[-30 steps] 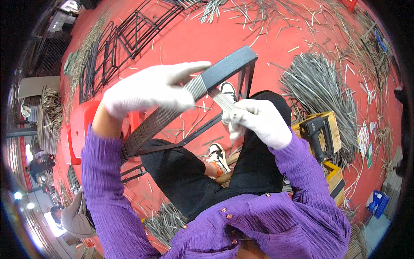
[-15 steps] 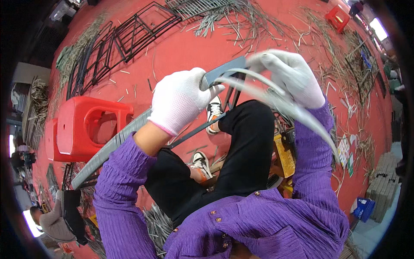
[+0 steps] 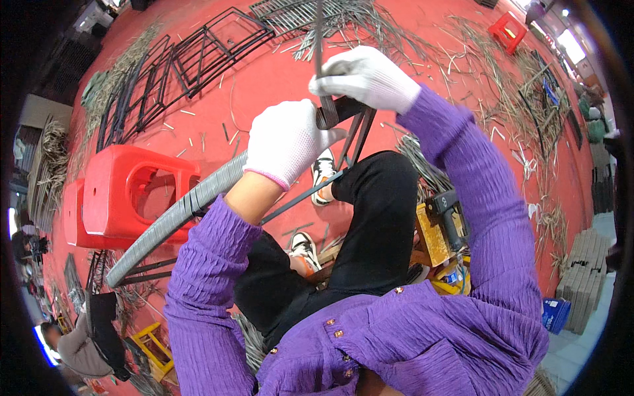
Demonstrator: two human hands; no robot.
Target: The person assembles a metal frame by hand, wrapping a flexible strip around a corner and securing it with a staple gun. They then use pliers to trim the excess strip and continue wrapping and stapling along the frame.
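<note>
Right hand (image 3: pixel 363 78) has moved nearer left hand (image 3: pixel 284 142), pinching strip (image 3: pixel 319 36) (likely for tension); left hand grips wrapped bar (image 3: pixel 224 177), seemingly bracing it.

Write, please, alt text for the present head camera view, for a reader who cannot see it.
A person's gloved left grip holds a frame bar partly wrapped in grey strip, while the gloved right grip pinches a narrow strip running up to the picture's top edge. Around are red stools and black metal frames on a red floor.

L hand (image 3: pixel 284 140) curled, R hand (image 3: pixel 364 78) pinching
</note>
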